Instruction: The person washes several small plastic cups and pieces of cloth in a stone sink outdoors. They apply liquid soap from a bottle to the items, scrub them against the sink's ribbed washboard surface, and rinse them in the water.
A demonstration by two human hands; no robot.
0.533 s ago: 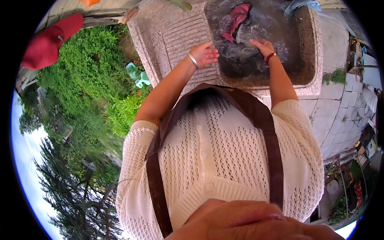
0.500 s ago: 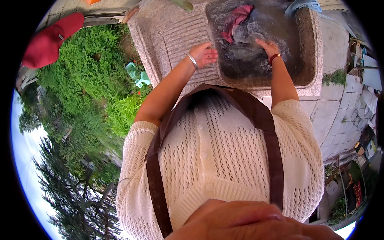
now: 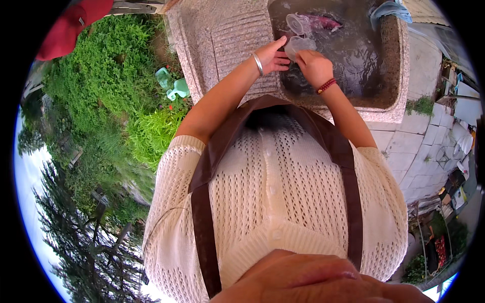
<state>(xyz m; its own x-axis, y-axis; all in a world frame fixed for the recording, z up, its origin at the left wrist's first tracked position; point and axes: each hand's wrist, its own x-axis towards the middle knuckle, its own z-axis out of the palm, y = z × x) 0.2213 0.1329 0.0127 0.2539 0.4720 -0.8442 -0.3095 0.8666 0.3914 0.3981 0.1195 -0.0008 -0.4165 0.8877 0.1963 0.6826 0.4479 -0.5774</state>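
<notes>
Over the near left part of a stone sink basin [image 3: 396,76] full of murky water, my right hand [image 3: 316,68] is closed on a translucent plastic container [image 3: 299,46], cup-like in shape. My left hand [image 3: 273,56], with a silver bangle at its wrist, hovers beside it at the basin's left rim. Its thumb and fingers are apart, and nothing is in it. Just beyond the container, a clear round plastic piece [image 3: 297,23] lies in the water. A dark red cloth [image 3: 324,22] floats next to that piece, partly under water.
A ribbed stone washboard [image 3: 237,43] adjoins the basin on the left. Light blue plastic or cloth [image 3: 389,12] hangs over the far right rim. Green plants [image 3: 101,81] and a teal watering can [image 3: 178,90] lie left; a red cap [image 3: 70,28] is far left.
My right hand has come left out of the water and now grips the translucent container. The red cloth has shifted right and flattened. My left hand has moved slightly right, its thumb spreading.
</notes>
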